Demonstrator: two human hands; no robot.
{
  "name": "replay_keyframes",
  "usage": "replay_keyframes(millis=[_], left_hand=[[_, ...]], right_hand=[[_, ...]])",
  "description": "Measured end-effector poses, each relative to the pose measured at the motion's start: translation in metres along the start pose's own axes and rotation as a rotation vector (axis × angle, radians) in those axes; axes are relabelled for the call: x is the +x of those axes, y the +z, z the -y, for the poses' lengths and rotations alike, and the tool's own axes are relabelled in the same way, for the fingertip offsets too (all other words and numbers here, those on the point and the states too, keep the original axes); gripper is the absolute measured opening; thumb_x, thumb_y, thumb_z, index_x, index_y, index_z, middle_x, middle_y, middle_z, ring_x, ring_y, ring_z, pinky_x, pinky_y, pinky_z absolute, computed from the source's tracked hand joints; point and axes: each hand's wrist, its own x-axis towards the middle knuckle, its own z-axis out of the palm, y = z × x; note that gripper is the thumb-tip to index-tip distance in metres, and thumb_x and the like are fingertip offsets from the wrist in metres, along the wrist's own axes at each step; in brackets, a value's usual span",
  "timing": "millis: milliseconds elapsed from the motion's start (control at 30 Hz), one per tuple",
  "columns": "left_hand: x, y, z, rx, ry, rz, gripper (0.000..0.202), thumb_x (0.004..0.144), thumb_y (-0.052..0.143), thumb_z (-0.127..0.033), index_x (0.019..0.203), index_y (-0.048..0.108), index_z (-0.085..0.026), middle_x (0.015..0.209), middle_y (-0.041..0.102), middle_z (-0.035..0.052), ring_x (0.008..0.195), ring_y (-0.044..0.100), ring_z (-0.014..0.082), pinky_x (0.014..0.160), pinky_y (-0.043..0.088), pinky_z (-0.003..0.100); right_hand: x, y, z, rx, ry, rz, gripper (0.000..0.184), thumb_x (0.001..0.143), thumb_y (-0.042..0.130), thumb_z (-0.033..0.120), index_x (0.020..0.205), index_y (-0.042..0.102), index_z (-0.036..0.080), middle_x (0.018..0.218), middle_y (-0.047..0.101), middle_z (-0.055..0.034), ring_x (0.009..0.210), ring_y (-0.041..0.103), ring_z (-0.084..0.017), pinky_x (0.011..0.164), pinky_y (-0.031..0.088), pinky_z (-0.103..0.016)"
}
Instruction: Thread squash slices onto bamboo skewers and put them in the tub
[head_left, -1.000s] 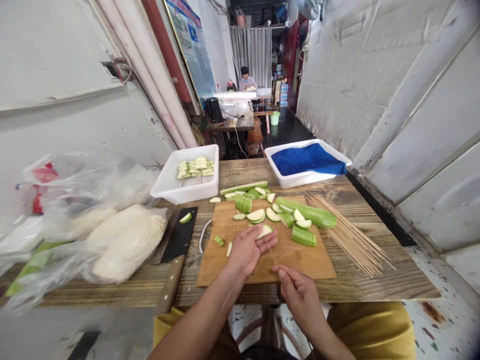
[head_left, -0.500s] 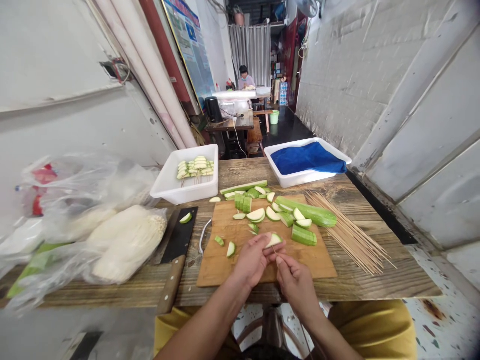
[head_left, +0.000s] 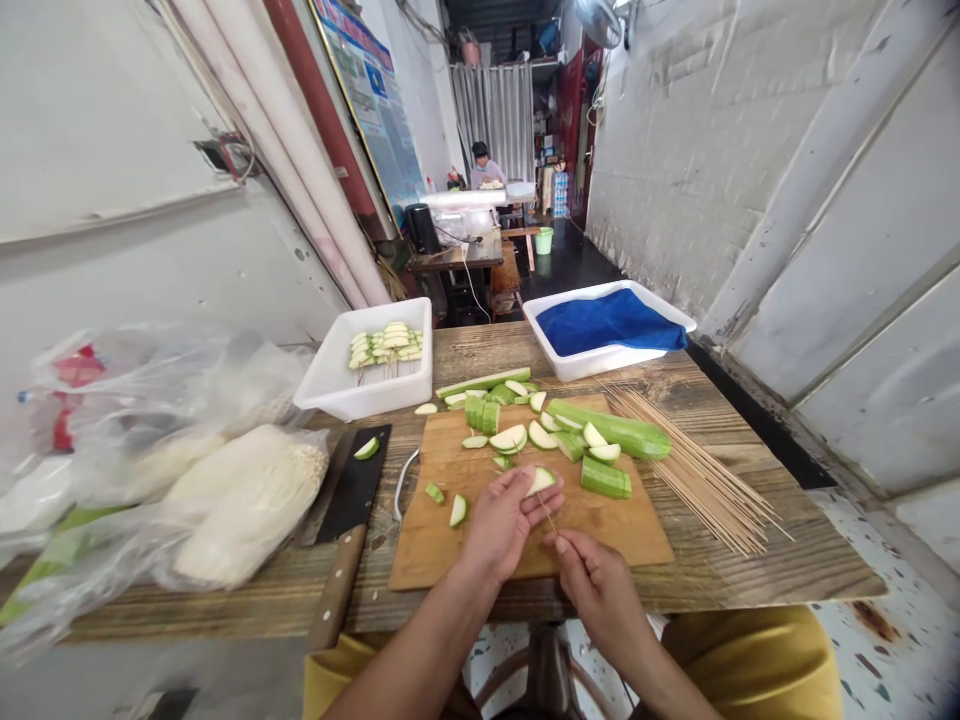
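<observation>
Between the thumb and fingers of my left hand (head_left: 501,520) is a half-round zucchini slice (head_left: 540,481), green-skinned with pale flesh. A thin bamboo skewer (head_left: 548,515) runs down from the slice to my right hand (head_left: 592,575), whose thumb and forefinger pinch it. Both hands are over the near part of the wooden cutting board (head_left: 427,545). Cut zucchini pieces (head_left: 508,438) lie toward the board's far side, with a longer zucchini piece (head_left: 637,436) at the right. Loose skewers (head_left: 705,480) are spread on the table beside the board.
A cleaver (head_left: 351,500) lies left of the board, a slice on its blade. Skewered slices sit in a white tub (head_left: 337,395); a blue cloth (head_left: 611,320) covers another tub (head_left: 562,368). Plastic bags (head_left: 232,500) crowd the left side. A person (head_left: 486,170) sits far back.
My right hand has moved slightly down and away from my left, so more of the skewer shows between them. The whole view has shifted slightly.
</observation>
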Motion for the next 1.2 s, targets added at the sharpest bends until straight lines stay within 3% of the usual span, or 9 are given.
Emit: replay_keyframes(millis=[333, 467, 600, 700, 800, 867, 1000, 1200], left_hand=[[0.000, 0.005, 0.013, -0.005, -0.041, -0.016, 0.010, 0.077, 0.056, -0.017, 0.083, 0.056, -0.010, 0.083, 0.067, 0.0130, 0.082, 0.065, 0.0221, 0.077, 0.050, 0.036], [-0.006, 0.007, 0.028, 0.024, -0.032, 0.071, 0.016, 0.074, 0.059, -0.022, 0.082, 0.060, -0.008, 0.077, 0.067, 0.0115, 0.074, 0.065, 0.0193, 0.070, 0.050, 0.029], [-0.009, 0.006, 0.033, 0.136, 0.011, 0.147, 0.028, 0.075, 0.058, -0.031, 0.094, 0.060, -0.009, 0.090, 0.066, 0.0127, 0.079, 0.063, 0.0190, 0.072, 0.048, 0.030], [0.000, 0.004, 0.027, 0.404, 0.160, 0.090, 0.042, 0.078, 0.053, -0.037, 0.113, 0.052, -0.015, 0.101, 0.063, 0.0122, 0.087, 0.061, 0.0204, 0.077, 0.047, 0.034], [0.017, 0.004, 0.017, 0.923, 0.567, 0.044, 0.044, 0.077, 0.053, -0.037, 0.118, 0.051, -0.021, 0.112, 0.058, 0.0104, 0.103, 0.052, 0.0239, 0.091, 0.037, 0.040], [0.030, 0.006, 0.013, 1.289, 0.761, 0.023, 0.043, 0.075, 0.055, -0.038, 0.115, 0.054, -0.021, 0.118, 0.054, 0.0107, 0.111, 0.045, 0.0273, 0.096, 0.030, 0.044], [0.052, 0.011, 0.017, 1.686, 0.852, 0.003, 0.046, 0.074, 0.055, -0.035, 0.116, 0.050, -0.018, 0.119, 0.051, 0.0123, 0.111, 0.041, 0.0286, 0.096, 0.027, 0.046], [0.070, 0.010, 0.023, 1.766, 0.894, -0.026, 0.046, 0.071, 0.059, -0.034, 0.111, 0.050, -0.015, 0.106, 0.057, 0.0105, 0.102, 0.045, 0.0252, 0.090, 0.031, 0.040]], right_hand=[[0.002, 0.005, -0.005, 0.060, -0.004, -0.025, 0.028, 0.088, 0.040, 0.033, 0.084, 0.060, 0.012, 0.050, 0.033, 0.0065, 0.042, 0.032, -0.009, 0.038, 0.026, -0.018], [0.008, 0.006, -0.003, 0.079, -0.016, -0.057, 0.028, 0.087, 0.040, 0.033, 0.076, 0.057, 0.014, 0.051, 0.034, 0.0063, 0.044, 0.033, -0.009, 0.043, 0.029, -0.019], [0.008, 0.000, -0.003, 0.085, -0.006, -0.080, 0.028, 0.087, 0.040, 0.035, 0.074, 0.055, 0.015, 0.050, 0.033, 0.0069, 0.042, 0.031, -0.009, 0.042, 0.027, -0.019], [0.006, -0.014, -0.003, 0.107, 0.035, -0.152, 0.029, 0.086, 0.042, 0.039, 0.080, 0.056, 0.013, 0.048, 0.031, 0.0080, 0.041, 0.030, -0.008, 0.039, 0.024, -0.019], [0.005, -0.032, -0.002, 0.128, 0.087, -0.249, 0.033, 0.083, 0.045, 0.043, 0.086, 0.056, 0.012, 0.047, 0.032, 0.0080, 0.040, 0.031, -0.008, 0.039, 0.024, -0.019], [0.003, -0.041, -0.001, 0.135, 0.106, -0.274, 0.034, 0.082, 0.046, 0.045, 0.086, 0.056, 0.013, 0.047, 0.033, 0.0078, 0.040, 0.031, -0.008, 0.039, 0.024, -0.019], [-0.004, -0.048, -0.003, 0.143, 0.125, -0.255, 0.035, 0.082, 0.045, 0.046, 0.088, 0.056, 0.013, 0.048, 0.032, 0.0079, 0.041, 0.031, -0.009, 0.040, 0.024, -0.019], [-0.006, -0.047, -0.012, 0.136, 0.128, -0.224, 0.035, 0.082, 0.044, 0.047, 0.085, 0.056, 0.014, 0.046, 0.030, 0.0084, 0.041, 0.030, -0.009, 0.041, 0.024, -0.020]])
